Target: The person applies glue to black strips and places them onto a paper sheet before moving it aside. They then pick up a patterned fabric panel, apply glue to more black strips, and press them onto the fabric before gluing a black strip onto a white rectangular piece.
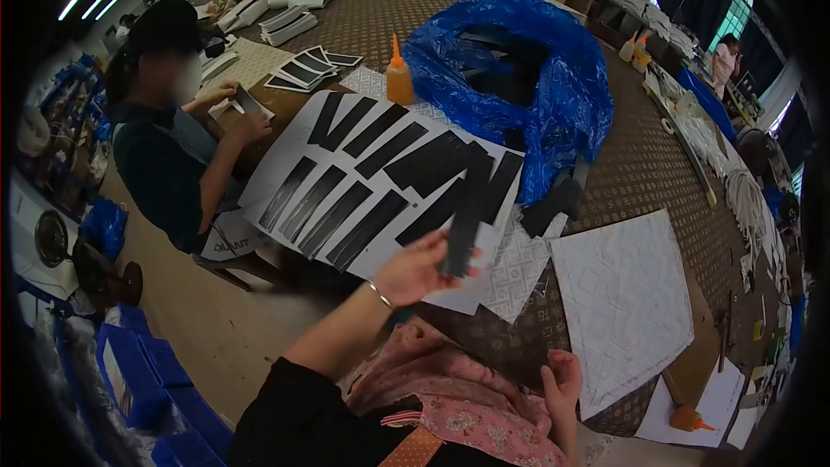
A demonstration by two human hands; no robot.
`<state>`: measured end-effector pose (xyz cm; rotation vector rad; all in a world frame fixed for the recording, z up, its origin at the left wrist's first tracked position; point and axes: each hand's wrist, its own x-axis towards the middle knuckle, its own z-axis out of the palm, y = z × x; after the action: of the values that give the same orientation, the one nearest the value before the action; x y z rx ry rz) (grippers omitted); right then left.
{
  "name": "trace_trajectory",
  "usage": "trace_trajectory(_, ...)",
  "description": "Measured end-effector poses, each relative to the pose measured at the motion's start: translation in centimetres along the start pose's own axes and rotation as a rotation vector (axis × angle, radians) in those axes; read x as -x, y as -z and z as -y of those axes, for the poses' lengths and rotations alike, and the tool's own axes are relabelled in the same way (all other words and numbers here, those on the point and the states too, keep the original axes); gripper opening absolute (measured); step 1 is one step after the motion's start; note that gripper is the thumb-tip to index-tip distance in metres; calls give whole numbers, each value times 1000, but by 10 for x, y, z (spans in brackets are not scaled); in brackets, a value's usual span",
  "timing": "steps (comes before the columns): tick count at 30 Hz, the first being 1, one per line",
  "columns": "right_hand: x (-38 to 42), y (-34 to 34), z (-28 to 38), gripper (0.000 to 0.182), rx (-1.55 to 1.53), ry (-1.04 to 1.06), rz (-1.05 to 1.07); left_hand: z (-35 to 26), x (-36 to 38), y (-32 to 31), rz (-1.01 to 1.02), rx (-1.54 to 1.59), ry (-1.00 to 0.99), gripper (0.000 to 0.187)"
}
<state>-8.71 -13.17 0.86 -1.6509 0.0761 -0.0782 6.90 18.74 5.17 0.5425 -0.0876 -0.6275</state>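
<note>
**Black strip lifted over the white sheet**

Your right hand [562, 385] rests nearest you, fingers curled, holding nothing. Your left hand [415, 268] pinches a black strip [462, 225] just above the white sheet [285, 160] of laid-out strips. Keep it flat and parallel to its neighbours. Left of the sheet, a label reads roughly "QILANT".

A long, narrow black strip [464, 223], flat and matte, stands nearly upright in the air, tilted slightly right at its top. Its lower end is pinched between fingers, above a white sheet [285, 164] bearing similar black strips.
</note>
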Motion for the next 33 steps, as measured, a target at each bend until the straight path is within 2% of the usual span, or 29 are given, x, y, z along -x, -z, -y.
trace_trajectory(1, 2, 5, -10, 18, 254, 34, -20, -26, 3, 17, -51, -104, -78, 39)
trace_trajectory(2, 3, 8, -19, 18, 264, 36, -21, -53, 6, 37, -103, -207, -155, 39)
trace_trajectory(5, 3, 12, -42, 12, 288, 10, -137, -134, 22, 84, -566, -346, -277, 37)
trace_trajectory(6, 1, 11, -46, 10, 322, 66, -176, -161, 26, 103, -735, -421, -315, 37)
trace_trajectory(8, -2, 8, -52, 8, 359, 122, -222, -210, 37, 150, -916, -597, -366, 35)
trace_trajectory(10, -5, 4, -56, 7, 330, 182, -336, -240, 40, 172, -1153, -472, -444, 36)
trace_trajectory(11, -5, 4, -57, 7, 331, 184, -342, -257, 44, 188, -1148, -473, -444, 36)
trace_trajectory(13, -6, 4, -56, 6, 296, 129, -380, -284, 55, 221, -1251, -657, -149, 45)
trace_trajectory(14, -6, 3, -54, 6, 298, 124, -385, -291, 59, 229, -1248, -660, -142, 45)
trace_trajectory(16, -7, 1, -48, 5, 262, 89, -385, -290, 56, 228, -1528, -960, -58, 54)
trace_trajectory(17, -8, 0, -46, 5, 268, 76, -409, -286, 52, 228, -1506, -974, -41, 54)
trace_trajectory(19, -8, 2, -39, 8, 304, 57, -345, -265, 41, 174, -1925, -1835, 198, 58)
trace_trajectory(20, -9, 6, -36, 8, 312, 47, -377, -255, 33, 162, -1885, -1857, 195, 58)
trace_trajectory(22, -10, 11, -32, 12, 303, 46, -382, -238, 19, 146, -1642, -2079, -132, 58)
trace_trajectory(23, -12, 17, -28, 12, 306, 38, -403, -227, 6, 147, -1451, -2103, -347, 48)
trace_trajectory(25, -17, 34, -17, 23, 915, 276, -339, -193, -31, 109, -1034, -2125, -487, 41)
trace_trajectory(26, -21, 37, -10, 23, 916, 268, -352, -171, -53, 92, -816, -2095, -588, 39)
trace_trajectory(27, -24, 40, -2, 31, 1042, 208, -362, -147, -76, 73, -600, -2049, -680, 38)
trace_trajectory(28, -24, 43, 1, 41, 1166, 143, -373, -120, -96, 45, -447, -1959, -614, 37)
trace_trajectory(29, -19, 47, 0, 41, 1166, 133, -389, -94, -116, 16, -295, -1864, -546, 37)
trace_trajectory(30, -14, 52, -1, 48, 1220, 56, -321, -67, -141, 9, -136, -1913, -607, 38)
trace_trajectory(31, -10, 59, -1, 55, 1272, -23, -250, -42, -160, -10, -10, -1854, -466, 44)
trace_trajectory(33, -2, 65, 5, 57, 1286, -101, -206, 13, -205, -30, 45, -1934, -282, 54)
